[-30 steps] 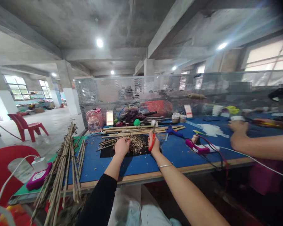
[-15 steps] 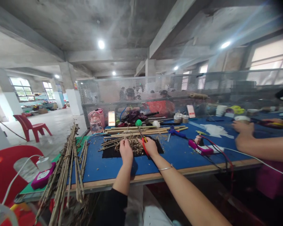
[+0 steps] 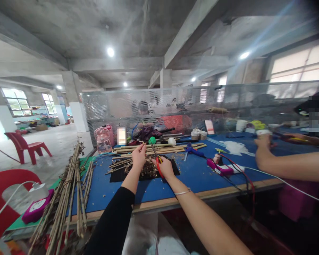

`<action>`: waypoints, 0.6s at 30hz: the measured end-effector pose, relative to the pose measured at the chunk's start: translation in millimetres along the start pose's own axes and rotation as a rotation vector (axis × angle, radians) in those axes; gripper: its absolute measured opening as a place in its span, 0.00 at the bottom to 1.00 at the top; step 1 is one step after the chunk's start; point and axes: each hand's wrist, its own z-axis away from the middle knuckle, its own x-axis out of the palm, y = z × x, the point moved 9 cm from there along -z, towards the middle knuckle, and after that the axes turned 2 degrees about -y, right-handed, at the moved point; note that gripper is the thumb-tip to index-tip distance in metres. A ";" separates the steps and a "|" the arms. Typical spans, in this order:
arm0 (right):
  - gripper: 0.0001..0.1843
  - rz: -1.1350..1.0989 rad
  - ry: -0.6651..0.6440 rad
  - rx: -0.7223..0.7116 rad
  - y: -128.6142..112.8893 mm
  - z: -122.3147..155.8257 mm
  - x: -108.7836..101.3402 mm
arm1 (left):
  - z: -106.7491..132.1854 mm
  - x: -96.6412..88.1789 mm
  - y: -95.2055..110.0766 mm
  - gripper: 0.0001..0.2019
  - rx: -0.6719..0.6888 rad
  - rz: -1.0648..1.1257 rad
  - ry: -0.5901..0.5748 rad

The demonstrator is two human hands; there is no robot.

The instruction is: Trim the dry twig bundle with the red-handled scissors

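My right hand [image 3: 164, 168] is closed around the handles of scissors [image 3: 158, 165] with red and yellow grips, their dark blades pointing up and away over the table. Level with the blades and to their left, my left hand [image 3: 139, 155] is raised with its fingers pinched; whatever is between the fingertips is too small to make out. Beneath both hands lies a heap of brown dried bits [image 3: 149, 168] on a black mat [image 3: 117, 176]. Thin cut sticks [image 3: 118, 164] rest at its left side. Behind are longer pale sticks [image 3: 159, 150], a green ball [image 3: 152, 140] and a white ball [image 3: 172, 141].
A bundle of long dry stalks [image 3: 66, 187] overhangs the table's left end beside a purple power strip [image 3: 38, 206]. To the right lie a blue glue gun [image 3: 194, 150] and another purple power strip [image 3: 219, 167] with cables. A co-worker's arm [image 3: 287, 162] reaches in from the right.
My left hand has lifted from the heap, moving up and away toward the longer sticks. The right hand keeps hold of the scissors. The whole view has shifted slightly.
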 end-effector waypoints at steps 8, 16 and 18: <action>0.20 0.246 -0.113 -0.072 -14.5 7.5 10.4 | 26.3 -30.5 -61.9 0.20 -0.252 0.152 -0.076; 0.27 0.397 -0.224 -0.250 -27.5 16.5 24.1 | 27.0 -23.3 -63.1 0.15 -0.201 0.100 -0.144; 0.29 0.413 -0.222 -0.281 -31.6 18.0 23.7 | 27.2 -25.8 -63.8 0.13 -0.193 0.049 -0.133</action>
